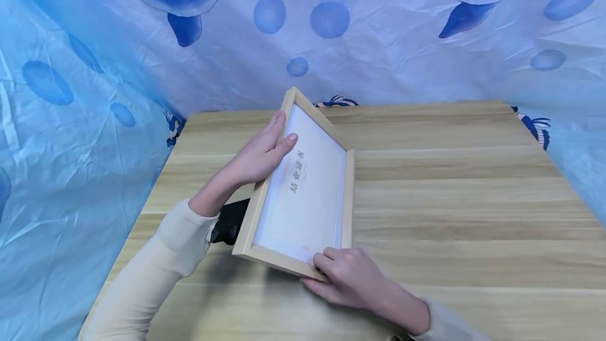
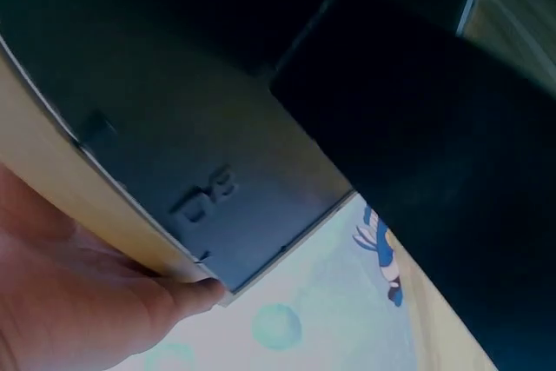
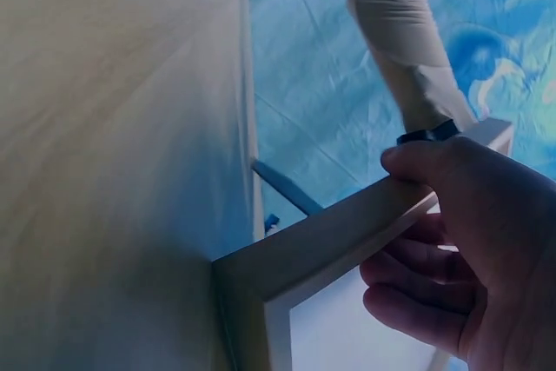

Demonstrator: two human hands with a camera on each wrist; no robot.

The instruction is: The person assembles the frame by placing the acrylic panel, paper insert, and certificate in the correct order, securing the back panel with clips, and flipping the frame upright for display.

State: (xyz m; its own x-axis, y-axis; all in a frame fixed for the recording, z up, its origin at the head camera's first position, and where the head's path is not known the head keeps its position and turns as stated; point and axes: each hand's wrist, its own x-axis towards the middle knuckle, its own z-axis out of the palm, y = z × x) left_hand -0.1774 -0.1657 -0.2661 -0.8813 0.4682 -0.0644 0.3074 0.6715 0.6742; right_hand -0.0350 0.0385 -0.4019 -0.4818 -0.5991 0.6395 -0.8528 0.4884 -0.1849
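Observation:
A pale wooden picture frame point(image 1: 349, 199) is held tilted over the table, its face turned right and up. Inside it is a white certificate point(image 1: 314, 209) with Chinese characters. My left hand point(image 1: 258, 156) lies along the frame's left side with straight fingers, the thumb over the front rim. In the left wrist view the dark backing point(image 2: 261, 215) shows, with a black flat panel point(image 2: 417, 154) before it. My right hand point(image 1: 352, 280) pinches the near rim by its right corner; in the right wrist view the thumb and curled fingers point(image 3: 417, 280) are on opposite sides of the rim.
Beneath the frame is a wood-grain table point(image 1: 454, 199). Blue cloth point(image 1: 379, 67) printed with dolphins and bubbles hangs behind it and at both sides. A black device point(image 1: 229, 221) sits at my left wrist.

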